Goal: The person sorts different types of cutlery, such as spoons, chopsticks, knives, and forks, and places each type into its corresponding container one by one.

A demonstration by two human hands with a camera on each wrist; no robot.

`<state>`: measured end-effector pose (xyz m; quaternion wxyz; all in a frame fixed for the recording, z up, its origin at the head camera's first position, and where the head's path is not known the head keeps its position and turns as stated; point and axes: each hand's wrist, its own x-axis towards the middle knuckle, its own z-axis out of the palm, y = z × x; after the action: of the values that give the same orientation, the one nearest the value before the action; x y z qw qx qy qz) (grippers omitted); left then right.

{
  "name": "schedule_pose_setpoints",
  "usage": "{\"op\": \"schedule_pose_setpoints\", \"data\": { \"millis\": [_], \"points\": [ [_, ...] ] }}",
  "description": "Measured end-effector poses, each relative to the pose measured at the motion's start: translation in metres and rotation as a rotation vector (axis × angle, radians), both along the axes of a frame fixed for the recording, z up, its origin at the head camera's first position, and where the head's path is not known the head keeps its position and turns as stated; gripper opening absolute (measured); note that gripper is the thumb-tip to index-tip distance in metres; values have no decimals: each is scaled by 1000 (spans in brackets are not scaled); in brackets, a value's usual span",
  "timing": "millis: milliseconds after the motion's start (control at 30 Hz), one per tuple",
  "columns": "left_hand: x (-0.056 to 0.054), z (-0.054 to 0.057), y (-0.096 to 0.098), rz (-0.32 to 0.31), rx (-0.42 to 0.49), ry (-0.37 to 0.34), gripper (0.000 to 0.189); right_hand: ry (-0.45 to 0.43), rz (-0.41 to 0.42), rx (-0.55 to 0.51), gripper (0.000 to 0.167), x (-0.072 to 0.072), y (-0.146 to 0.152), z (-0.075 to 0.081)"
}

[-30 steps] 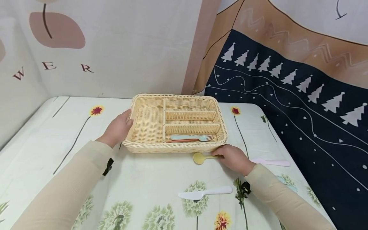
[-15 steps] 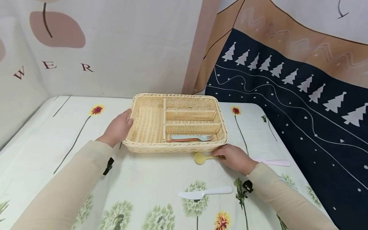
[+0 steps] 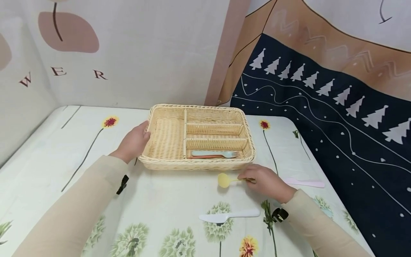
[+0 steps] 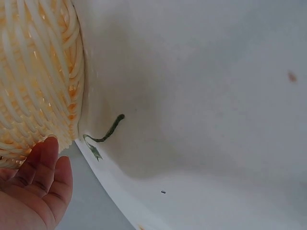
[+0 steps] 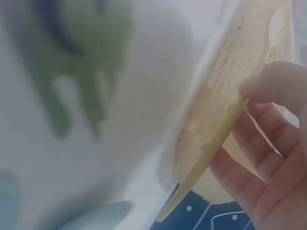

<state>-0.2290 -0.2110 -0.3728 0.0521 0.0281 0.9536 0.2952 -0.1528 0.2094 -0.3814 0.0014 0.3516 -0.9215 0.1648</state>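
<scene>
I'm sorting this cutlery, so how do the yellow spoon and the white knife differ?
The yellow spoon has a rounded bowl; the white knife has a long blade. The right hand holds the spoon, while the knife lies on the tablecloth. Both are outside the basket, handles toward the right of the head view.

right grip (image 5: 276, 175) | pinches yellow spoon (image 5: 223, 132) | basket (image 5: 208, 108) blurred behind

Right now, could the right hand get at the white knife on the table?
Probably yes, but it looks busy: the right hand holds the yellow spoon and would likely need to set it down first. Nothing seems to lie between that hand and the white knife.
</scene>
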Motion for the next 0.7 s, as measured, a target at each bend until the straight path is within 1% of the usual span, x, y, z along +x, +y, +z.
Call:
{"op": "schedule_pose_setpoints", "data": {
  "millis": [167,300,500,700],
  "points": [
    [1,2,0,4,1,-11,56,45,1,2,27,5,-4,11],
    [0,2,0,8,-4,-10,56,60,-4,-20,27,7,-6,22],
    [-1,0,0,6,2,-12,57,78,-54,-76,27,4,-7,38],
    [-1,-1,0,6,4,-7,57,106,-83,-97,27,-4,-6,50]
  ]
}}
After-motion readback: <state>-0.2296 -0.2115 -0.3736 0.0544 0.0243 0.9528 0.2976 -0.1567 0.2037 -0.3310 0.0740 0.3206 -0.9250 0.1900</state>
